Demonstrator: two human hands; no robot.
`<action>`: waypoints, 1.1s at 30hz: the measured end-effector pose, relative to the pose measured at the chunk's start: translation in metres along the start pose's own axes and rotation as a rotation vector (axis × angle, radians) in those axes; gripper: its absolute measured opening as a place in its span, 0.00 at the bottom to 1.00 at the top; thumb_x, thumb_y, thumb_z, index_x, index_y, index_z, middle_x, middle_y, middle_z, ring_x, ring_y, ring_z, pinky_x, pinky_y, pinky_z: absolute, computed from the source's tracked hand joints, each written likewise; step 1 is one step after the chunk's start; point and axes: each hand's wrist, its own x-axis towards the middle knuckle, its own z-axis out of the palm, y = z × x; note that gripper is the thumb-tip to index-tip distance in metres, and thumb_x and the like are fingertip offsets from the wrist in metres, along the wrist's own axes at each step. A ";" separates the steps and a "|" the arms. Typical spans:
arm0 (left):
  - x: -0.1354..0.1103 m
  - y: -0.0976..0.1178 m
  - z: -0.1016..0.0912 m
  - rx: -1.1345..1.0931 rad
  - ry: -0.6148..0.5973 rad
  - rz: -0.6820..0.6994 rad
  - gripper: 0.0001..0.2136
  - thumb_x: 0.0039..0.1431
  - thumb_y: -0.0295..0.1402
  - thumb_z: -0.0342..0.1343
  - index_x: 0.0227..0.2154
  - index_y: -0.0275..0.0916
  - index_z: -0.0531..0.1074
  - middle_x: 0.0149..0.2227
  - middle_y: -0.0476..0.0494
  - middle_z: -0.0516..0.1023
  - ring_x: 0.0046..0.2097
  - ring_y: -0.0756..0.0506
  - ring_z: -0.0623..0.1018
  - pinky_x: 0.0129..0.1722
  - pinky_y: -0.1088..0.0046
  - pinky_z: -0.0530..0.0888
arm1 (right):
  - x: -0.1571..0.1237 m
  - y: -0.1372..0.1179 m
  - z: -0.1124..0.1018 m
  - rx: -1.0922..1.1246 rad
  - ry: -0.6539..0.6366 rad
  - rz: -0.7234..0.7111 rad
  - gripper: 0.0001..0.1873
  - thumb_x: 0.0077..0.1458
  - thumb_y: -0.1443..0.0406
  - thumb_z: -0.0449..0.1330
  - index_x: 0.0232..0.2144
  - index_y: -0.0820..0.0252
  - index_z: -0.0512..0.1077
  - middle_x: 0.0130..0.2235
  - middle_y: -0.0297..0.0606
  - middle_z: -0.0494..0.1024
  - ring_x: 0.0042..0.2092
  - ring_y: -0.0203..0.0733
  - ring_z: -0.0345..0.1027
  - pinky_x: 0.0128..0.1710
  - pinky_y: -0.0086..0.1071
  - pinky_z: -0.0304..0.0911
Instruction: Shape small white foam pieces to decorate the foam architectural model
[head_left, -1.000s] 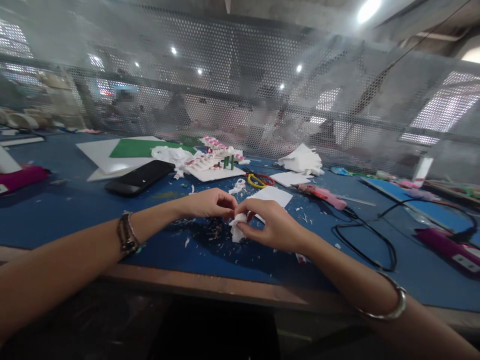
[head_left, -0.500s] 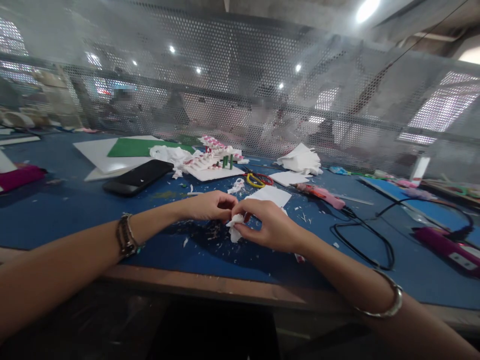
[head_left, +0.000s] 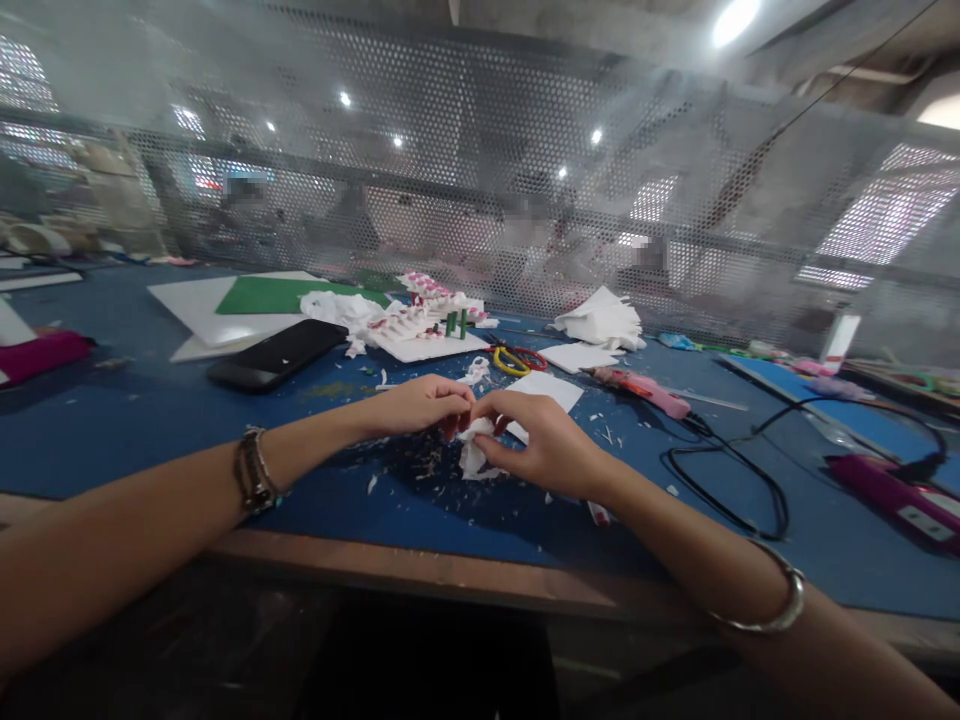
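My left hand [head_left: 420, 405] and my right hand [head_left: 544, 445] meet over the blue table [head_left: 150, 420], fingertips touching. Both pinch a small crumpled white paper piece [head_left: 472, 455] that hangs between them just above the tabletop. Fingers of both hands are curled closed on it. Small white and dark scraps [head_left: 427, 470] litter the table under the hands. A white sheet [head_left: 544, 390] lies just behind my right hand.
A black phone [head_left: 277, 355] lies at the left. Behind are white and green boards [head_left: 247, 300], a white block with pink and green pieces [head_left: 431, 325], scissors [head_left: 517, 358], a paper pile [head_left: 604, 320], a pink glue gun [head_left: 645, 390] and black cable [head_left: 735, 480]. A perforated screen [head_left: 480, 180] closes the back.
The hands have stayed in place. The fingers have shifted slightly on the white paper piece, which now sits a little lower between them.
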 end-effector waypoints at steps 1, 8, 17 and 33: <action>0.000 0.001 0.000 -0.030 0.029 0.010 0.08 0.49 0.34 0.45 0.22 0.36 0.65 0.20 0.53 0.65 0.24 0.54 0.66 0.27 0.79 0.62 | 0.000 0.001 0.000 -0.006 0.024 0.020 0.03 0.48 0.67 0.52 0.28 0.60 0.65 0.27 0.33 0.70 0.29 0.32 0.63 0.30 0.26 0.59; -0.002 0.005 0.003 -0.094 0.175 0.040 0.09 0.45 0.34 0.51 0.28 0.34 0.66 0.25 0.51 0.69 0.24 0.55 0.66 0.26 0.78 0.62 | 0.001 0.005 -0.002 0.004 0.105 0.074 0.04 0.48 0.67 0.52 0.29 0.61 0.65 0.29 0.35 0.71 0.30 0.32 0.63 0.31 0.27 0.61; 0.000 0.001 0.001 -0.069 0.161 0.003 0.07 0.46 0.34 0.51 0.24 0.34 0.68 0.20 0.53 0.66 0.23 0.55 0.64 0.25 0.78 0.59 | 0.001 0.005 -0.002 -0.022 0.084 0.046 0.04 0.48 0.68 0.51 0.29 0.61 0.65 0.30 0.35 0.71 0.31 0.32 0.63 0.32 0.27 0.61; 0.001 -0.005 -0.003 -0.186 -0.002 0.094 0.07 0.43 0.33 0.53 0.21 0.34 0.65 0.20 0.54 0.64 0.23 0.55 0.62 0.24 0.80 0.59 | -0.001 -0.002 -0.004 0.077 0.037 -0.055 0.04 0.48 0.69 0.53 0.30 0.62 0.66 0.29 0.35 0.72 0.30 0.31 0.64 0.32 0.26 0.61</action>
